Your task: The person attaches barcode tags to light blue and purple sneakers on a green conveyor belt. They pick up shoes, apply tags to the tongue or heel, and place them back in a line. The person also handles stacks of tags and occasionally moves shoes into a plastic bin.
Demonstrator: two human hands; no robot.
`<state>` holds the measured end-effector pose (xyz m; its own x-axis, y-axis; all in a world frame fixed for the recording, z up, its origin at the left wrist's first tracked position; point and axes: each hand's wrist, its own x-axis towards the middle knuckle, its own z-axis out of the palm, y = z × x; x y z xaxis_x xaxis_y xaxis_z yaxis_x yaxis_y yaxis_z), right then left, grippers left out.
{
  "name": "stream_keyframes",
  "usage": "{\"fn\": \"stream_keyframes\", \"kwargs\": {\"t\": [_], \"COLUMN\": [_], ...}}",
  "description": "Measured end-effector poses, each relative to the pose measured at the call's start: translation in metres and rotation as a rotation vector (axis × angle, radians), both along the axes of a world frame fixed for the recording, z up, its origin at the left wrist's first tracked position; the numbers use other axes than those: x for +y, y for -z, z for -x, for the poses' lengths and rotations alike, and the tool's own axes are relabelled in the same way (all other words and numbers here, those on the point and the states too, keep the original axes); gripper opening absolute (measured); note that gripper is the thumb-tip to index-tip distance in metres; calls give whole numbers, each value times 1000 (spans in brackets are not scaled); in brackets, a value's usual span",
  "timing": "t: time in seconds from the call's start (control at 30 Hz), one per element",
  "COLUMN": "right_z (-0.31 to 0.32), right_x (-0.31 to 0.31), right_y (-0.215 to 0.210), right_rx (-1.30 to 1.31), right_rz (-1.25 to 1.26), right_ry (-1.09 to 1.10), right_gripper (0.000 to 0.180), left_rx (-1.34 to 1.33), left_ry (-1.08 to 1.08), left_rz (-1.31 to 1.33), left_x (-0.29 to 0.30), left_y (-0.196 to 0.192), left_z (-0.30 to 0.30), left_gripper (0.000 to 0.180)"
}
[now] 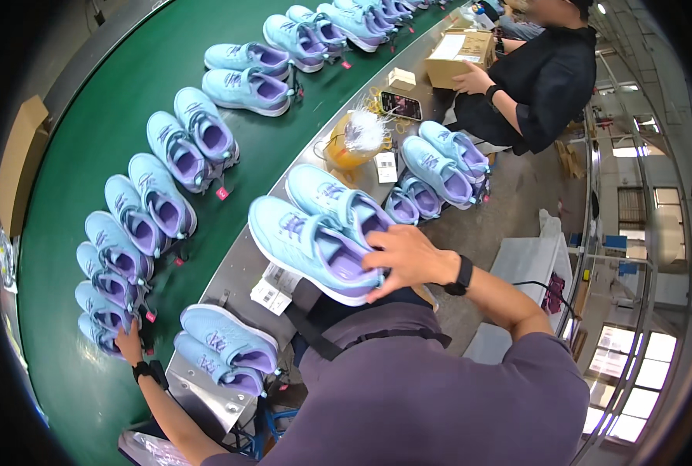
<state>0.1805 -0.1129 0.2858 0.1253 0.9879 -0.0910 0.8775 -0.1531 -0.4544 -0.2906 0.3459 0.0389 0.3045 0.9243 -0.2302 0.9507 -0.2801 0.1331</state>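
Head view, looking down on a shoe line. The right hand [404, 260] lies at centre, fingers curled over the heel collars of a pair of light-blue sneakers [323, 233] with lilac linings, holding both together on the steel bench edge [233, 268]. The pair's long axis runs from the hand toward 10 o'clock, toes leading, heels at the palm. The left hand [128, 344], at 8 o'clock, reaches onto the green conveyor belt [97, 140] and touches the nearest shoe of the belt row [101, 330]; whether its fingers close on that shoe or merely rest against it cannot be told at the rim. A further pair [226, 349] sits between the two hands, nearer the left. At 1 o'clock a co-worker's hand [474, 80] rests on a cardboard box [459, 54].
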Motion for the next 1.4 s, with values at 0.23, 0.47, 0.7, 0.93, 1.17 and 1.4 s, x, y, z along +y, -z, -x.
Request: {"fn": "stream_keyframes", "kwargs": {"t": [0.23,0.47,0.7,0.93,1.17,1.4], "right_z": [-9,-8,-13,-20,0,-16], "right_x": [-55,-60,-40,-9,64,75], "right_y": [-33,-26,-27,-20,1,10], "right_rx": [-94,-28,47,5,-37,-31], "right_rz": [157,76,43,40,56,557], "right_ry": [40,113,11,-61,-148,-30], "right_gripper": [47,47,46,46,46,46], "left_rx": [89,161,176,190,184,171], "left_ry": [-52,-86,-75,-145,-228,-363], "left_rz": [43,94,120,167,103,115], "left_x": [4,9,14,29,-7,-4], "left_y": [-10,-2,7,28,-5,-54], "left_z": [-4,1,10,35,6,-33], "left_gripper": [65,64,65,63,65,55]}}
